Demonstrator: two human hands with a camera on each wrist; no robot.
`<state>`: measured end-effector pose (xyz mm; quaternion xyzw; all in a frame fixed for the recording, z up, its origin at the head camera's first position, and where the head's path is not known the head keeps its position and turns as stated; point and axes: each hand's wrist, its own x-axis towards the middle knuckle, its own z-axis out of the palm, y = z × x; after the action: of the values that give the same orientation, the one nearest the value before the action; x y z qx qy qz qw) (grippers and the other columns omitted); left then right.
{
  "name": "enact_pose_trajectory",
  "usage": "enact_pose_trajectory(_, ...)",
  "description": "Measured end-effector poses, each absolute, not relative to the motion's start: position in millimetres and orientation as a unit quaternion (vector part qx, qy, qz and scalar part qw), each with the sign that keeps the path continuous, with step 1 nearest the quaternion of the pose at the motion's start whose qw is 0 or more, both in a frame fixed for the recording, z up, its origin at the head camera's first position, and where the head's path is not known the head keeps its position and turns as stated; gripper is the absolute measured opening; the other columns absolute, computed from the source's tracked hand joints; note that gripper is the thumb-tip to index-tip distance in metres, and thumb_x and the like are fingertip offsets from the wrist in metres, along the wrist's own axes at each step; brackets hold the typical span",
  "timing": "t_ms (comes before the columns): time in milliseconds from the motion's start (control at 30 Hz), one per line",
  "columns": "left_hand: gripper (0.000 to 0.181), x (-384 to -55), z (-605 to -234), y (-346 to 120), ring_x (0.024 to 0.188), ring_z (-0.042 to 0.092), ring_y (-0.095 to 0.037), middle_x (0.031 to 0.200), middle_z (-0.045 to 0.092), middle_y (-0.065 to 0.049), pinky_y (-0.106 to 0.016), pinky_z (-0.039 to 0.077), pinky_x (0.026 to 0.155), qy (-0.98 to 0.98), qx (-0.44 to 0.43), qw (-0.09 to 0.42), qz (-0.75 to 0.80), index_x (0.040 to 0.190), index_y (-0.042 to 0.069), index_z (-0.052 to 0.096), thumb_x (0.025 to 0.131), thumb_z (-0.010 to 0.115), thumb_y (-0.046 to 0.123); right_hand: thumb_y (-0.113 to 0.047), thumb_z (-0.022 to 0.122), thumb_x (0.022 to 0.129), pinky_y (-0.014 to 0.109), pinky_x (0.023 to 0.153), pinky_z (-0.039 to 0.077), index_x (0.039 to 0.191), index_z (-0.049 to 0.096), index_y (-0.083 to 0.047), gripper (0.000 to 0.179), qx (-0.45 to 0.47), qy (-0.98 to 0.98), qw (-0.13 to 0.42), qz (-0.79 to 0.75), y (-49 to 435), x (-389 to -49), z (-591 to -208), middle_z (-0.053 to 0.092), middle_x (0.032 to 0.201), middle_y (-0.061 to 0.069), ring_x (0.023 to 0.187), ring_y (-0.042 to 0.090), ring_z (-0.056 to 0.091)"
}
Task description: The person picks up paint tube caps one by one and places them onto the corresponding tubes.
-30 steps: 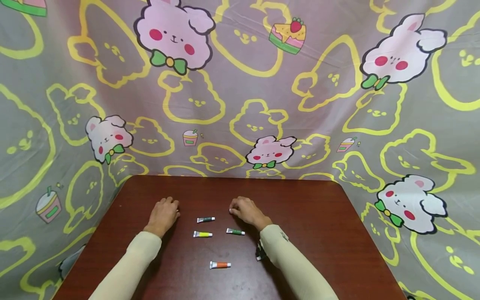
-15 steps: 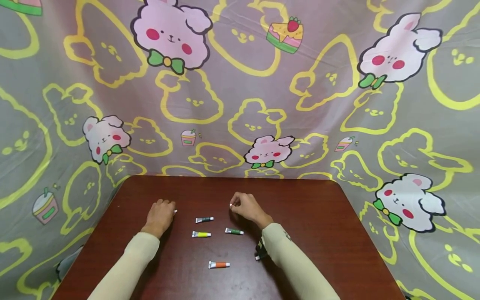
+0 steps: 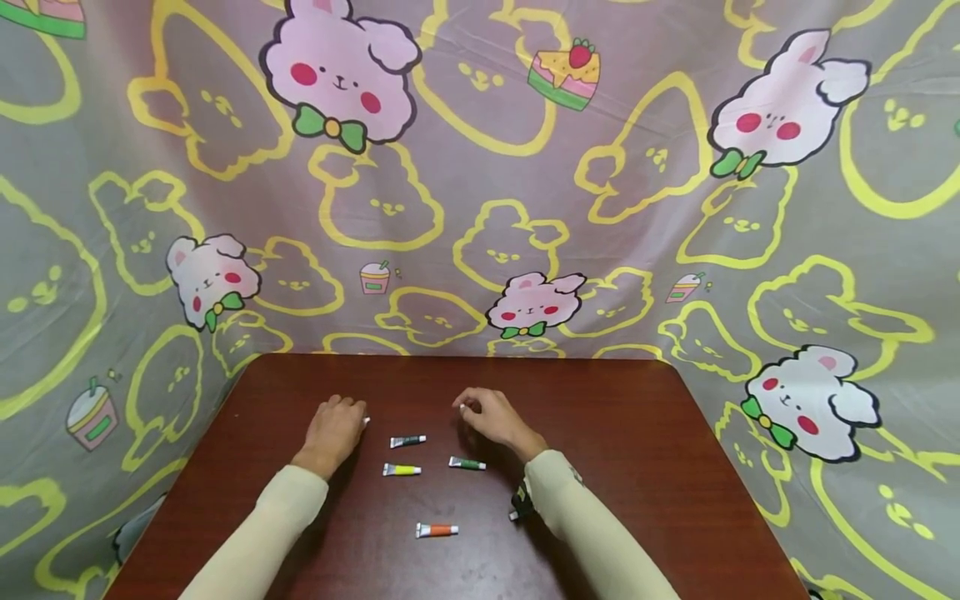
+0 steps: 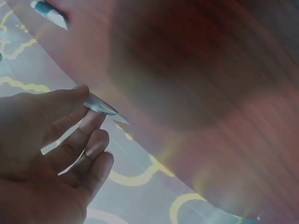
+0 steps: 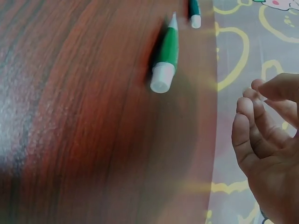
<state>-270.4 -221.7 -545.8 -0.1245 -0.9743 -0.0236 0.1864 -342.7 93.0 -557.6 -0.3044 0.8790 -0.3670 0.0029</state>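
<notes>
My left hand point(image 3: 333, 433) pinches a small paint tube point(image 4: 105, 109) between thumb and fingers; its flat silvery crimped end sticks out in the left wrist view, while the rest is hidden in the grip. Across the table, my right hand point(image 3: 491, 417) has thumb and fingertip together on a small white piece point(image 3: 462, 407) that looks like a tube cap. Between the hands lie a dark teal paint tube point(image 3: 408, 441), a yellow one point(image 3: 402, 470) and a green one point(image 3: 467, 463). An orange paint tube point(image 3: 437, 530) lies nearer the front.
The brown wooden table point(image 3: 615, 450) has rounded far corners. A patterned cloth point(image 3: 420, 208) hangs around its back and sides. Beside the right sleeve point(image 3: 555, 479) shows a dark object point(image 3: 521, 505) with a pale tip, partly covered by the sleeve.
The left hand shifts slightly left, then back right with the tube. The right hand's fingers lift and straighten a little around the white piece. The tubes on the table stay put.
</notes>
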Motion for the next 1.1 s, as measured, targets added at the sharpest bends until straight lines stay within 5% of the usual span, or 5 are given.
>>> enact_pose_trajectory(267, 0.020, -266, -536, -205, 0.084, 0.065, -0.039, 0.083, 0.071, -0.015, -0.051, 0.055, 0.075, -0.965, -0.153, 0.212, -0.031, 0.084, 0.005, 0.065, 0.088, 0.085, 0.008, -0.015, 0.063, 0.108, 0.041, 0.094, 0.060, 0.113, 0.081, -0.006, 0.021, -0.335, 0.880, -0.041, -0.334, 95, -333, -545, 0.081, 0.111, 0.005, 0.103, 0.020, 0.074)
enact_pose_trajectory(533, 0.019, -260, -524, -187, 0.081, 0.064, -0.036, 0.082, 0.071, -0.013, -0.048, 0.055, 0.074, -0.957, -0.180, 0.226, -0.025, 0.087, 0.006, 0.067, 0.089, 0.086, 0.010, -0.020, 0.068, 0.108, 0.043, 0.099, 0.061, 0.118, 0.080, -0.003, 0.022, -0.361, 0.872, -0.024, -0.329, 99, -323, -537, 0.082, 0.114, 0.006, 0.109, 0.021, 0.076)
enact_pose_trajectory(800, 0.024, -253, -515, -175, 0.074, 0.058, -0.032, 0.074, 0.071, -0.008, -0.045, 0.052, 0.069, -0.941, -0.224, 0.249, -0.044, 0.085, 0.009, 0.063, 0.088, 0.087, 0.010, -0.017, 0.073, 0.105, 0.032, 0.082, 0.061, 0.111, 0.076, -0.011, 0.009, -0.337, 0.857, -0.009, -0.391, 105, -313, -536, 0.080, 0.098, 0.000, 0.091, 0.015, 0.073)
enact_pose_trajectory(1000, 0.022, -249, -508, -167, 0.074, 0.057, -0.026, 0.076, 0.072, -0.004, -0.041, 0.051, 0.069, -0.926, -0.264, 0.265, -0.056, 0.088, 0.010, 0.067, 0.087, 0.089, 0.010, -0.021, 0.073, 0.106, 0.048, 0.090, 0.062, 0.110, 0.079, -0.012, 0.011, -0.340, 0.854, -0.022, -0.393, 107, -305, -535, 0.080, 0.102, 0.000, 0.095, 0.013, 0.074)
enact_pose_trajectory(1100, 0.018, -247, -504, -163, 0.076, 0.058, -0.024, 0.079, 0.073, -0.002, -0.039, 0.052, 0.070, -0.923, -0.277, 0.259, -0.059, 0.091, 0.011, 0.071, 0.088, 0.090, 0.010, -0.022, 0.073, 0.106, 0.043, 0.090, 0.063, 0.110, 0.079, -0.013, 0.012, -0.344, 0.853, -0.028, -0.392, 108, -300, -535, 0.080, 0.103, -0.001, 0.096, 0.010, 0.073)
